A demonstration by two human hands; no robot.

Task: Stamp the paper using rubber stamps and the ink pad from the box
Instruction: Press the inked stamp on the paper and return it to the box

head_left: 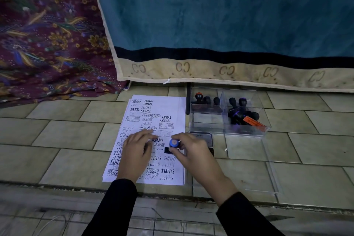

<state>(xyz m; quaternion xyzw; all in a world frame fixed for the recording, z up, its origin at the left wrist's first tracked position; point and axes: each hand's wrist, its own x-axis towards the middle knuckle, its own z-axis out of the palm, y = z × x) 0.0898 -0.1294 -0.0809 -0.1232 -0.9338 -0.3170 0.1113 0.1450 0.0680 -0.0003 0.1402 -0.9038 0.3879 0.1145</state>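
Note:
A white paper (pixel 172 105) covered with black stamp prints lies on the tiled floor. My right hand (pixel 193 157) grips a rubber stamp (pixel 174 143) with a blue-topped knob, its black base resting on the paper's right part. My left hand (pixel 137 151) lies flat on the paper, fingers spread, holding the sheet down. The ink pad (pixel 206 137) in a metal case sits just right of the paper, partly hidden behind my right hand. A clear plastic box (pixel 210 122) beyond it holds several black-handled stamps (pixel 237 110).
The box's clear lid (pixel 268 170) lies flat on the tiles to the right. A teal and beige blanket (pixel 220 25) hangs behind the box, patterned purple cloth (pixel 47 34) at the left. A step edge (pixel 172 195) runs below the paper.

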